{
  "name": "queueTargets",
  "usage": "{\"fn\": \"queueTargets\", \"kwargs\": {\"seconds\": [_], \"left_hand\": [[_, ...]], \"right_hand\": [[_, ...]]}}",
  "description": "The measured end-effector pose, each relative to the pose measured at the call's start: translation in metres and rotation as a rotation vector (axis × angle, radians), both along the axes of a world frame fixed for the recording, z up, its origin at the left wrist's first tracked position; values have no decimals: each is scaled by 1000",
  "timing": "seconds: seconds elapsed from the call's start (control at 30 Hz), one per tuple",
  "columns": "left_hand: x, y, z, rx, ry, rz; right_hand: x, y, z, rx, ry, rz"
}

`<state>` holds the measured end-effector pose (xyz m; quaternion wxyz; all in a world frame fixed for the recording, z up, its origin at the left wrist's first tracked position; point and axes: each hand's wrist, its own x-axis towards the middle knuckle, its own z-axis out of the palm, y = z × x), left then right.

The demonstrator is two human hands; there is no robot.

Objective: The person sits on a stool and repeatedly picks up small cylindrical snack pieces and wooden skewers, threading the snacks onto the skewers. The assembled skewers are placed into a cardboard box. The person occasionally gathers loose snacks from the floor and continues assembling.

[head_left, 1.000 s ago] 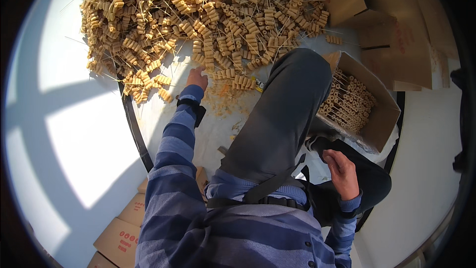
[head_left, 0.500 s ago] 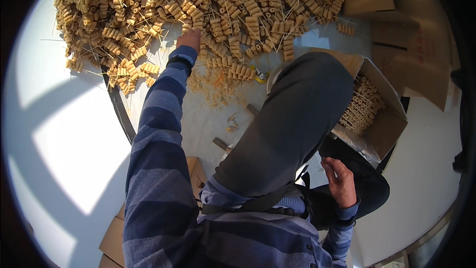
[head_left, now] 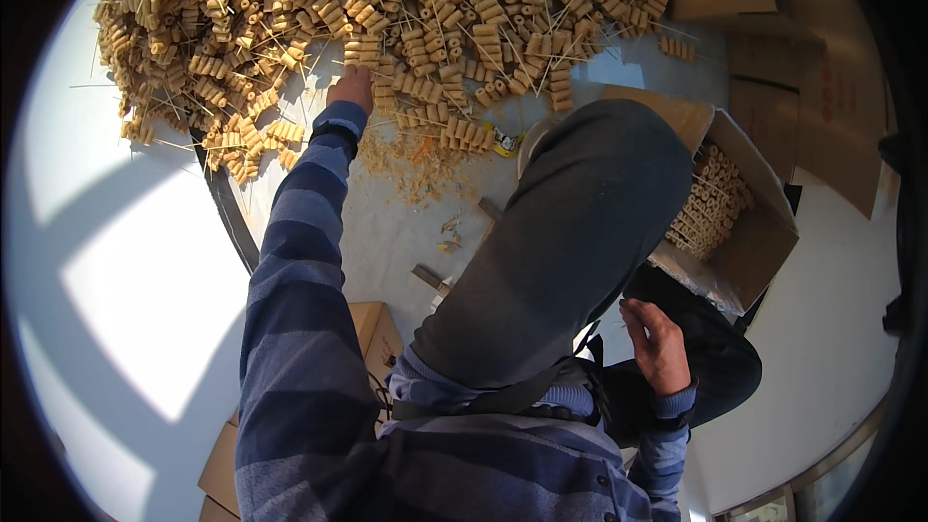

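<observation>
My left hand (head_left: 353, 89) reaches to the near edge of a large heap of skewered rolls (head_left: 435, 10), tan ridged tubes threaded on thin sticks. Its fingers are closed at the lower end of one skewer of rolls (head_left: 362, 48), which stands out just beyond the fingertips; the grip itself is partly hidden. My right hand (head_left: 660, 348) hovers by my bent leg at the lower right. The fingers are loosely curved, thumb a little apart, and nothing shows in them.
To the right of my knee stands an open cardboard box (head_left: 759, 222) with stacked skewered rolls inside. Flattened cardboard (head_left: 831, 106) lies at the far right. Crumbs (head_left: 416, 169) are scattered below the heap, near a small yellow-and-black item (head_left: 506, 142). More boxes (head_left: 372, 329) stand at lower left.
My left hand has shifted slightly left and nearer to me, and a skewer of rolls now stands at its fingertips. The right hand has hardly moved.
</observation>
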<state>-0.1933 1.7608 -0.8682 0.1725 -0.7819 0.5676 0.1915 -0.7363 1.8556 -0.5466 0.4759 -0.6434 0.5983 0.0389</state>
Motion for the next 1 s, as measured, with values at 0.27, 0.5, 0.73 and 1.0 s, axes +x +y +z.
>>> {"fn": "queueTargets", "kwargs": {"seconds": [0.27,0.5,0.73,1.0], "left_hand": [[-6,-9,9,-63,-106,-34],[19,-16,4,-71,-131,-103],[-5,49,-3,-117,244,-255],[-84,67,-17,-46,224,-39]], "right_hand": [[3,-3,-4,-10,19,44],[2,-4,-3,-14,18,45],[4,-2,-13,11,29,78],[-3,3,-11,25,59,53]]}}
